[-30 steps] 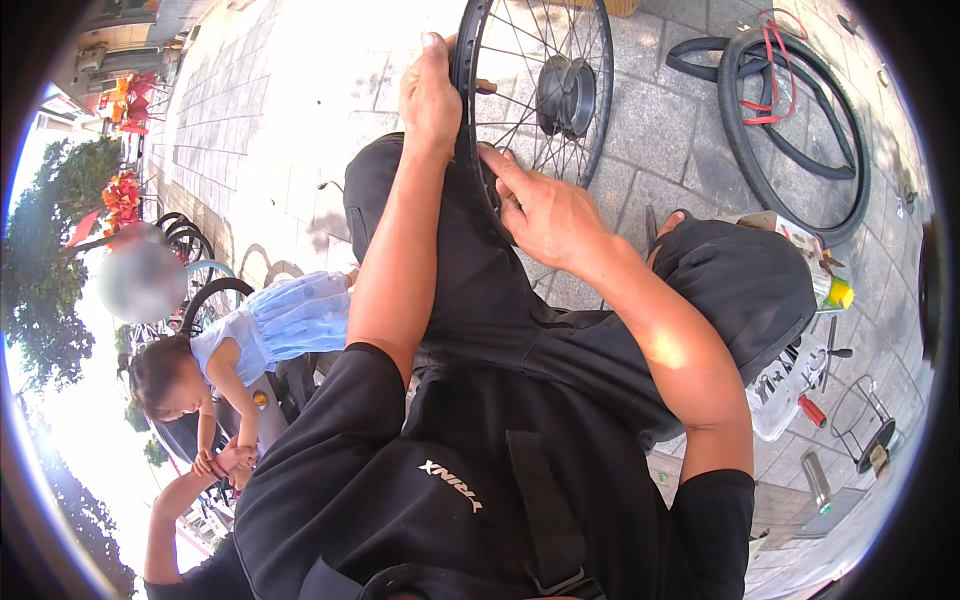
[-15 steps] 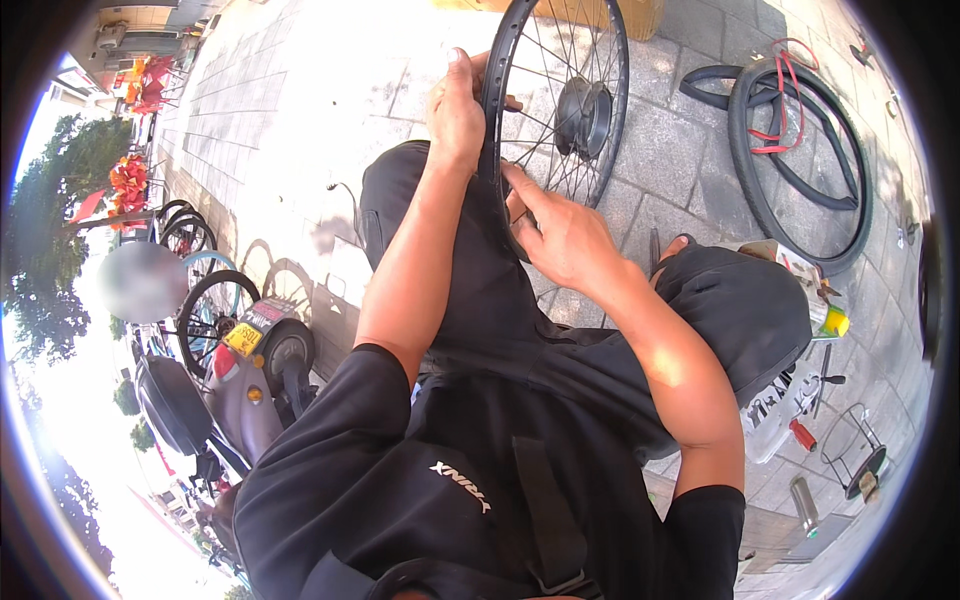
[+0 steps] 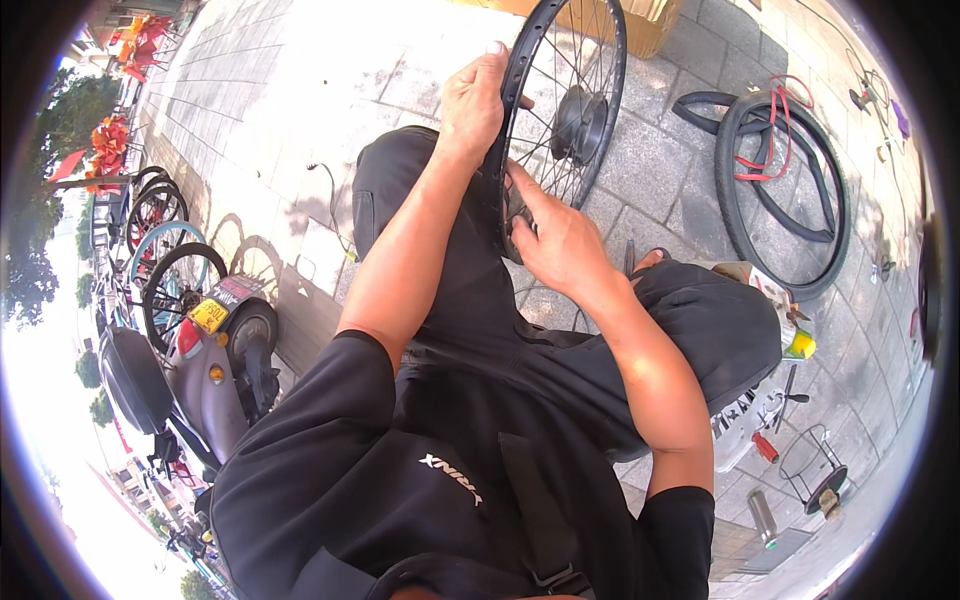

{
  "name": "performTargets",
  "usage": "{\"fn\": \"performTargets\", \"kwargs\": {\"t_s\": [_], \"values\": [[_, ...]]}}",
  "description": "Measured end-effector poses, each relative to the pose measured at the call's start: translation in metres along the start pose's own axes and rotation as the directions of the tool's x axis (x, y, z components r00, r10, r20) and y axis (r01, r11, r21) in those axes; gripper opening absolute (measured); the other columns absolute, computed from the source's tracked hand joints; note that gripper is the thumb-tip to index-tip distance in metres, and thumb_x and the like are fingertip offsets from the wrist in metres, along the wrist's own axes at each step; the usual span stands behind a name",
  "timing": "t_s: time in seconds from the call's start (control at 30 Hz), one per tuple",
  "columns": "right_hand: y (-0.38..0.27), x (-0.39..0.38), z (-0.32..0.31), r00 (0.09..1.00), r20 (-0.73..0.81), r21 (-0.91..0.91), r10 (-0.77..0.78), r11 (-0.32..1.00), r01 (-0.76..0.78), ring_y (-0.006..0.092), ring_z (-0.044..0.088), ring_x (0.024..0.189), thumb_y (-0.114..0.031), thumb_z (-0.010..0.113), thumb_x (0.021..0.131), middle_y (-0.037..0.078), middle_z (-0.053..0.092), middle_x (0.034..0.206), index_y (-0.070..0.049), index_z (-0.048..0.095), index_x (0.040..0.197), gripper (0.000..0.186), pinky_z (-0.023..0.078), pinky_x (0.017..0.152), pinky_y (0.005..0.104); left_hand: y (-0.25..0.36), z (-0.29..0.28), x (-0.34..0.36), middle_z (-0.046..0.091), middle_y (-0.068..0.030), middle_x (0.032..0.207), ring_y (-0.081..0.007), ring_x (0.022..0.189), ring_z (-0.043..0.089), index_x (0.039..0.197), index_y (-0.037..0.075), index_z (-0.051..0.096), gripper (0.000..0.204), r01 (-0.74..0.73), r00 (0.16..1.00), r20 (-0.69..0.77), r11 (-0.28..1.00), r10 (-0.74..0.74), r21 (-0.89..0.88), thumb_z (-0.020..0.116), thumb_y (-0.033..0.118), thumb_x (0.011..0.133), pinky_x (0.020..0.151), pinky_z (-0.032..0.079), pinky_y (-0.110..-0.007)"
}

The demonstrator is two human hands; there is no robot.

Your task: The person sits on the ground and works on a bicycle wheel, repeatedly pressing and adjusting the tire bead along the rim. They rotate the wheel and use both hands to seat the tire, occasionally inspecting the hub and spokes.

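A bare bicycle wheel (image 3: 505,130) stands upright before my knees, its black rim without a tyre. Spokes run to a large black hub (image 3: 577,125). My left hand (image 3: 473,108) is closed round the rim's left side, thumb up and fingers reaching behind it. Lower down, my right hand (image 3: 562,245) holds the rim from the spoke side. Its index finger lies stretched along the inner edge, with the thumb beneath; the other fingers are partly hidden. The wheel's lower end is tucked beside my left thigh (image 3: 455,230).
On the paving at right lie a tyre (image 3: 735,220), a black inner tube (image 3: 800,215) and a red rim strip (image 3: 757,177). Near my right knee are a white plastic bag (image 3: 740,425), a red-handled tool (image 3: 765,447) and a floor pump (image 3: 825,490). A cardboard box (image 3: 650,25) stands ahead; a parked scooter (image 3: 205,385) stands left.
My left thumb has tipped toward the rim, and that hand sits slightly closer to it. The right hand stays at nearly the same place on the wheel. The whole view has shifted a little.
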State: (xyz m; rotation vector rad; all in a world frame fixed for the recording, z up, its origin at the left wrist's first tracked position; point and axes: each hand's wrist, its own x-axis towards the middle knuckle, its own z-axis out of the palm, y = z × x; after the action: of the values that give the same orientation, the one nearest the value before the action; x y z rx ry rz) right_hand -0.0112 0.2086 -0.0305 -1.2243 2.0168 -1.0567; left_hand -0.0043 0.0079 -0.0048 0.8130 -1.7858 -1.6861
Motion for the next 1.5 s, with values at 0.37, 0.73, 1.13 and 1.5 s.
{"fn": "performTargets", "kwargs": {"t_s": [0.37, 0.73, 1.13, 1.5], "values": [[-0.007, -0.002, -0.006, 1.000, 0.023, -0.007, 0.017, 1.000, -0.017, 0.0435, 0.072, 0.102, -0.017, 0.055, 0.098, 0.020, 0.071, 0.126, -0.020, 0.040, 0.161, 0.065, 0.057, 0.092, 0.0537, -0.002, 0.001, 0.000, 0.072, -0.0058, 0.079, -0.0154, 0.072, 0.070, 0.113, 0.000, 0.078, 0.048, 0.085, 0.996, -0.017, 0.996, -0.085, -0.007, 0.053, 0.041, 0.111, 0.071, 0.052, -0.028], [-0.004, -0.007, -0.010, 0.999, 0.009, -0.002, 0.041, 0.999, -0.041, 0.0433, 0.072, 0.097, -0.019, 0.064, 0.096, 0.025, 0.072, 0.103, -0.013, 0.042, 0.161, 0.069, 0.055, 0.089, 0.0468, 0.006, 0.008, -0.008, 0.069, -0.0027, 0.080, -0.0138, 0.071, 0.069, 0.101, 0.002, 0.076, 0.044, 0.085, 0.996, 0.032, 0.996, -0.084, -0.027, 0.059, 0.042, 0.108, 0.067, 0.053, -0.028], [0.001, -0.012, -0.005, 0.999, -0.018, -0.059, 0.040, 0.997, -0.041, 0.0383, 0.073, 0.088, -0.017, 0.066, 0.096, 0.020, 0.071, 0.092, -0.008, 0.041, 0.161, 0.070, 0.055, 0.084, 0.0441, -0.018, 0.014, 0.003, 0.068, -0.0005, 0.081, -0.0095, 0.071, 0.066, 0.098, 0.002, 0.075, 0.043, 0.008, 0.997, 0.076, 0.998, -0.003, -0.068, 0.057, 0.039, 0.110, 0.065, 0.055, -0.027], [0.004, -0.012, -0.006, 0.999, -0.005, -0.084, 0.036, 0.996, -0.036, 0.0377, 0.072, 0.082, -0.018, 0.065, 0.098, 0.020, 0.071, 0.089, -0.006, 0.037, 0.162, 0.071, 0.055, 0.081, 0.0443, -0.006, 0.020, -0.003, 0.052, 0.0066, 0.066, -0.0051, 0.064, 0.045, 0.091, 0.003, 0.073, 0.045, -0.038, 0.998, 0.054, 0.999, 0.039, -0.028, 0.058, 0.042, 0.109, 0.057, 0.041, -0.030]]}}
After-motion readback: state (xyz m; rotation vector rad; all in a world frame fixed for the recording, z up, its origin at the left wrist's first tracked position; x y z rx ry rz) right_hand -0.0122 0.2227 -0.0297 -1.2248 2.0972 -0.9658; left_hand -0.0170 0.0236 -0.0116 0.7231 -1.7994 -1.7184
